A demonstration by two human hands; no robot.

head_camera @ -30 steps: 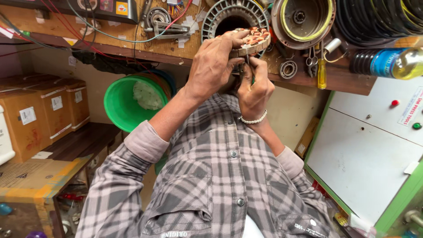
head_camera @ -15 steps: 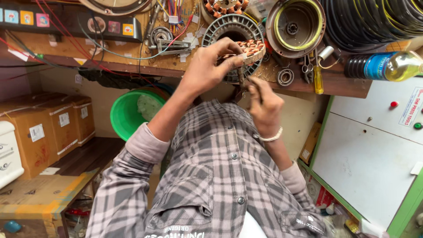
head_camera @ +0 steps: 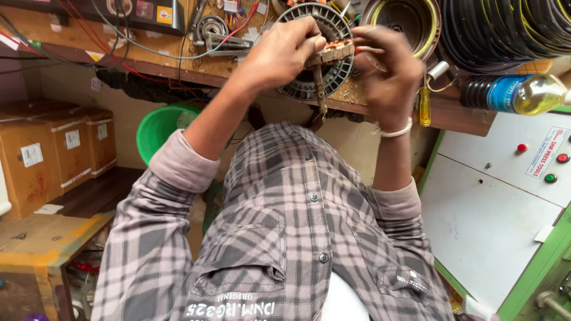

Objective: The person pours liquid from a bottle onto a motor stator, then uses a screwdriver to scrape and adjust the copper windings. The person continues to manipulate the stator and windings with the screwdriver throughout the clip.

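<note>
My left hand (head_camera: 279, 54) grips a small motor core (head_camera: 331, 52) with copper windings on top and a thin metal shaft (head_camera: 321, 90) hanging down from it. My right hand (head_camera: 389, 71), with a white band at the wrist, is raised at the core's right side, fingers bent over its end and touching it. Both hands are held up in front of a round slotted metal motor part (head_camera: 309, 84) on the cluttered wooden bench (head_camera: 458, 116). My checked shirt fills the lower middle of the view.
A green bucket (head_camera: 156, 128) stands at the left, with brown cardboard boxes (head_camera: 53, 148) beside it. At the right are a yellow-handled screwdriver (head_camera: 424, 107), a bottle of yellow oil (head_camera: 523, 92), black rings (head_camera: 505, 30) and a white and green cabinet (head_camera: 493, 208) with coloured buttons.
My right hand has risen from under the core to its right end. My left hand has kept hold and both hands have shifted slightly right in the view.
</note>
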